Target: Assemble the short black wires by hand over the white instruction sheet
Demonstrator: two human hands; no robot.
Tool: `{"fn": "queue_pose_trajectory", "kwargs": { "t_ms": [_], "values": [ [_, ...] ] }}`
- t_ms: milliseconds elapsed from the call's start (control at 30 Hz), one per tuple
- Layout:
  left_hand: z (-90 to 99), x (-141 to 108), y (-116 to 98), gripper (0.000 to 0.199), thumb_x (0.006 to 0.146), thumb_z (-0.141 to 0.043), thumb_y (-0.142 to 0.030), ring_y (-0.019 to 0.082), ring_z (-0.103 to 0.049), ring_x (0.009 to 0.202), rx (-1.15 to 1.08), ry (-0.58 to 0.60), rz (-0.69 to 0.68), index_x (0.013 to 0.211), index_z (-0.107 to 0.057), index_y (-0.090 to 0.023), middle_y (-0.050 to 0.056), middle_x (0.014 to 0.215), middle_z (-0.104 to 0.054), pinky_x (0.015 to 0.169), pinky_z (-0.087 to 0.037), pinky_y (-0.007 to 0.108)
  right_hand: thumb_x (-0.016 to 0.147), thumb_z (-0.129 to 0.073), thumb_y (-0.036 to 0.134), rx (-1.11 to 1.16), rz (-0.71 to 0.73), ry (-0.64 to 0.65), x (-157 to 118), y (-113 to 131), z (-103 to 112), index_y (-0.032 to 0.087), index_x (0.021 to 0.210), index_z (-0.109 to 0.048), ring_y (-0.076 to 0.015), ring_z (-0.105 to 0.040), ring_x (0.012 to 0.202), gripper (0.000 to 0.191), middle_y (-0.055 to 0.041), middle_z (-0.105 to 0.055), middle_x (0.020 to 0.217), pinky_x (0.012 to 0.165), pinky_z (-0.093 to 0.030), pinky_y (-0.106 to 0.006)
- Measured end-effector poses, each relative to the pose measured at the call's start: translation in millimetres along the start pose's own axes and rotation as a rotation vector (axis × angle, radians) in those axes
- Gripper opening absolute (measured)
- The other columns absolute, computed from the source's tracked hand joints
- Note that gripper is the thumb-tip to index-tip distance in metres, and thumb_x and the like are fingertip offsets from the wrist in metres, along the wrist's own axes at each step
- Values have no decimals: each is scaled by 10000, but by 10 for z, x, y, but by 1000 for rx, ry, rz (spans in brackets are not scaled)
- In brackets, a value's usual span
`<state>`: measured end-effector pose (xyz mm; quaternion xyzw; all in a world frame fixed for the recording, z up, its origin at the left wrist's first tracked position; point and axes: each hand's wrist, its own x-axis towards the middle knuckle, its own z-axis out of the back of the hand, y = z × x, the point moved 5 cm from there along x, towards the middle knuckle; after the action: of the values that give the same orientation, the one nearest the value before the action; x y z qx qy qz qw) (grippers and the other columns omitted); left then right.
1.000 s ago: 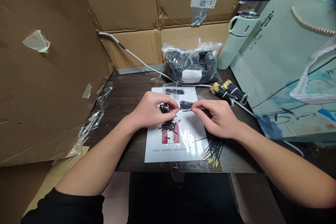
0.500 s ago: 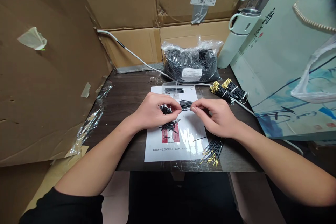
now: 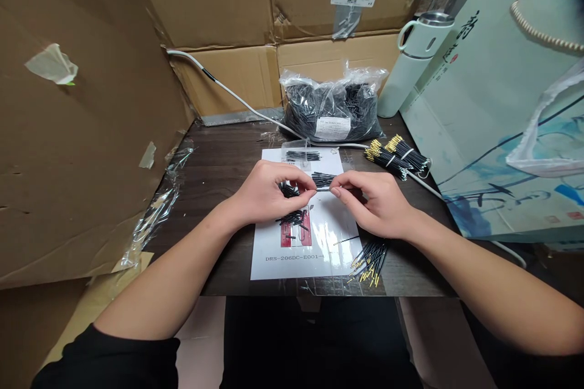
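My left hand (image 3: 278, 191) and my right hand (image 3: 371, 200) face each other over a white printed sheet (image 3: 269, 261). Thumb and forefinger of each are pinched on opposite ends of one short, thin black wire (image 3: 322, 189). Just behind it lies a row of black wires (image 3: 325, 179). Short black tube-like pieces (image 3: 294, 217) are heaped beside my left hand, which partly covers them. Loose black wires with gold ends (image 3: 371, 261) lie below my right hand. Farther back, a clear plastic holder (image 3: 292, 147) has thin black pieces in it.
A clear bag of black pieces (image 3: 333, 103) stands against the cardboard (image 3: 241, 73). Two tied bundles of gold-tipped wires (image 3: 396, 157) lie at right, by a white cable (image 3: 426, 185). A pale green bottle (image 3: 408, 73) and a large paper bag (image 3: 493, 134) stand behind.
My right hand has shifted very slightly to the left, towards my left hand. Both hands keep their pinch, and the things on the table look unchanged.
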<state>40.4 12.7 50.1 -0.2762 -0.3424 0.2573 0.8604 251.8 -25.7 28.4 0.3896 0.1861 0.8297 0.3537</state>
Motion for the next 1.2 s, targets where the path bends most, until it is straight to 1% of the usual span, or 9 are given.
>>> {"fn": "queue_pose_trajectory", "kwargs": {
  "t_ms": [200,367,667,733,767,867,967,1067,1200],
  "values": [
    [6,-6,-11,79,899,-824,-141,145,-775,754,-27,-49,-1,966,-832,-182,26,896,-846,765,-636,257,1093,-626,217,21,-25,7,1,-9,-6,205,1029,-716,-130,-570,606,111,15,-699,768,596,-416,-298],
    [4,-11,-8,148,875,-846,-135,155,-785,779,-48,-45,12,1014,-822,-179,46,941,-849,808,-665,270,1096,-617,228,20,-31,4,3,-12,-6,202,1027,-711,-132,-569,608,120,20,-686,753,601,-417,-299],
    [19,-9,-5,142,879,-801,-143,168,-780,797,-17,-50,32,1015,-824,-181,52,943,-848,813,-648,290,1098,-618,236,4,-36,1,12,-19,4,204,1018,-706,-129,-566,604,124,17,-700,764,599,-422,-295],
    [57,-4,36,164,858,-780,-135,176,-772,792,21,-29,46,1005,-830,-187,47,929,-843,804,-634,300,1097,-613,239,-19,-35,-2,14,-32,9,206,1012,-703,-133,-562,597,128,13,-700,760,594,-422,-298],
    [74,-1,70,183,846,-768,-129,179,-770,793,54,4,55,1002,-836,-194,40,921,-842,806,-627,305,1095,-611,238,-33,-33,-4,13,-40,10,206,1008,-702,-134,-563,596,130,11,-701,759,594,-424,-298],
    [109,-4,212,203,814,-732,-113,194,-773,822,201,161,92,943,-854,-213,29,916,-845,809,-603,310,1090,-605,231,-68,-22,-3,10,-62,8,203,1001,-703,-138,-571,601,134,4,-709,765,598,-429,-299],
    [144,-21,347,214,797,-718,-101,200,-764,803,274,255,147,903,-865,-215,33,899,-844,784,-585,313,1088,-603,226,-80,-13,0,5,-72,2,197,1005,-705,-139,-587,614,134,-2,-721,779,607,-438,-298],
    [143,-30,386,236,781,-712,-87,201,-750,784,289,300,168,905,-867,-216,38,888,-838,762,-572,314,1086,-605,228,-84,-14,2,3,-73,2,194,1005,-706,-138,-592,619,134,-3,-718,780,610,-440,-296],
    [123,-17,304,215,775,-720,-89,200,-743,834,261,300,129,891,-858,-207,47,930,-813,800,-569,319,1085,-598,231,-85,-11,0,2,-68,5,199,1005,-704,-143,-588,620,137,-3,-715,779,611,-440,-299]
  ]
}}
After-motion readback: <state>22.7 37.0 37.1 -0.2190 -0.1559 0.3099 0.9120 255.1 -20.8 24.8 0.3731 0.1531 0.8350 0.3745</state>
